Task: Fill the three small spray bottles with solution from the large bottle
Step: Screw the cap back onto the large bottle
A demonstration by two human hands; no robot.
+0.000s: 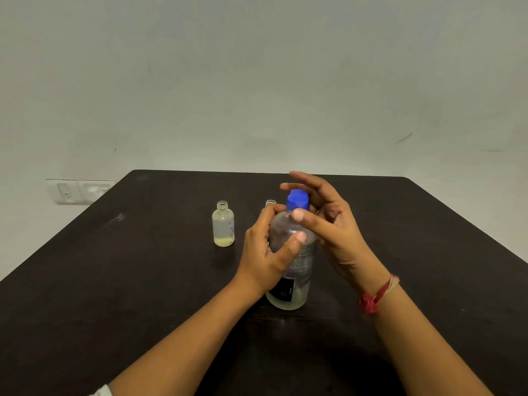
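Uncapped small spray bottle (pixel 223 224), little yellowish solution (pixel 223 240) inside, on table (pixel 128 281) at 9 o'clock of large bottle (pixel 298 290). Left hand (pixel 265 261) fingers wrapped round bottle body; right hand (pixel 331 224) fingers near-straight behind blue cap (pixel 297 199), thumb on neck. Advisable: brace base, twist cap squarely.

One head-worn wide-angle view, looking forward and down from the person's own position across a dark surface (pixel 114 281) toward a pale wall (pixel 257 81), forearms close below.
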